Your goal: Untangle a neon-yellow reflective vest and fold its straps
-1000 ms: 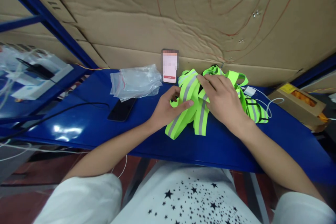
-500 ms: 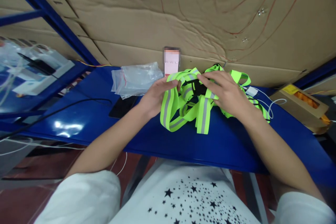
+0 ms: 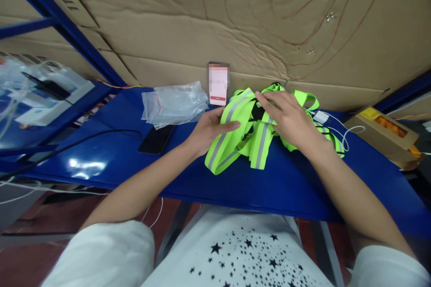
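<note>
A bundle of neon-green reflective straps [image 3: 232,145] with grey stripes lies on the blue table [image 3: 111,161]. My left hand [image 3: 205,130] grips a wide strap at the bundle's left side, thumb on top. My right hand [image 3: 286,119] rests on the top of the bundle with its fingers curled round the straps near a black buckle. More of the green straps [image 3: 332,141] trail out to the right behind my right wrist.
A pile of clear plastic bags [image 3: 173,103] and a dark phone [image 3: 156,139] lie left of the bundle. A lit phone [image 3: 218,84] leans on the cardboard wall. White cable [image 3: 346,132] and a cardboard box [image 3: 384,136] sit at right; a black cable [image 3: 81,139] runs left.
The bundle was lifted and spread with the buckle showing, then pressed back down. My left hand has moved from the strap's upper edge to lower on the bundle's left side.
</note>
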Motion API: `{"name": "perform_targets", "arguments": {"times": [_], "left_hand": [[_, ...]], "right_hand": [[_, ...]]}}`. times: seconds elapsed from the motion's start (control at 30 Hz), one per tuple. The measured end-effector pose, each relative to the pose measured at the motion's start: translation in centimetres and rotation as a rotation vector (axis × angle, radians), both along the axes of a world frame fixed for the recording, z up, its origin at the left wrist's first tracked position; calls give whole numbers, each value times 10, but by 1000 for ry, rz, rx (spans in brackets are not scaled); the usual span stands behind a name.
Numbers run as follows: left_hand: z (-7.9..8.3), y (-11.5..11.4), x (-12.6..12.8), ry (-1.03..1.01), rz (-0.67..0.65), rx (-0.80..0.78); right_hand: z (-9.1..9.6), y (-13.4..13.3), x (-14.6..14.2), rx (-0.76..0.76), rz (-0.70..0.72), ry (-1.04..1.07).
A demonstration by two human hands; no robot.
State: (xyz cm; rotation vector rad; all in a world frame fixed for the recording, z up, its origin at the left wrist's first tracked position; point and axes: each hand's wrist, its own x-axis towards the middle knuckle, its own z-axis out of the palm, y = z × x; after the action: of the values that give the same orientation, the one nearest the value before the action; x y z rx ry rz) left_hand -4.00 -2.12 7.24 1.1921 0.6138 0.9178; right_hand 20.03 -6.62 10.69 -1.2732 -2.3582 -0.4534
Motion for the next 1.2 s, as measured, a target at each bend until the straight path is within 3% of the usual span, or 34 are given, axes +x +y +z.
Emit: {"name": "perform_targets", "arguments": {"times": [0.2,0.43,0.57,0.67,0.77,0.87,1.0,1.2], "left_hand": [[-3,-9,3,49,-42,78],[-9,-13,6,-49,-12,62],[-5,-20,4,-5,-211,-46],[-4,-26,4,37,-268,-2],[-5,-29,5,116,-123,112],[-6,-33,6,173,36,129],[-8,-36,10,182,36,64],[-10,-33,11,289,108,211]], "right_hand": [[-4,1,-2,-24,67,64],[3,-2,-11,-163,115,374],[5,-8,-20,-168,111,473],[7,-14,-26,-274,130,522],[9,-17,-30,-371,104,562],[10,-16,-30,-461,73,612],[10,-12,-28,-543,80,677],[8,-11,-31,-580,71,729]]}}
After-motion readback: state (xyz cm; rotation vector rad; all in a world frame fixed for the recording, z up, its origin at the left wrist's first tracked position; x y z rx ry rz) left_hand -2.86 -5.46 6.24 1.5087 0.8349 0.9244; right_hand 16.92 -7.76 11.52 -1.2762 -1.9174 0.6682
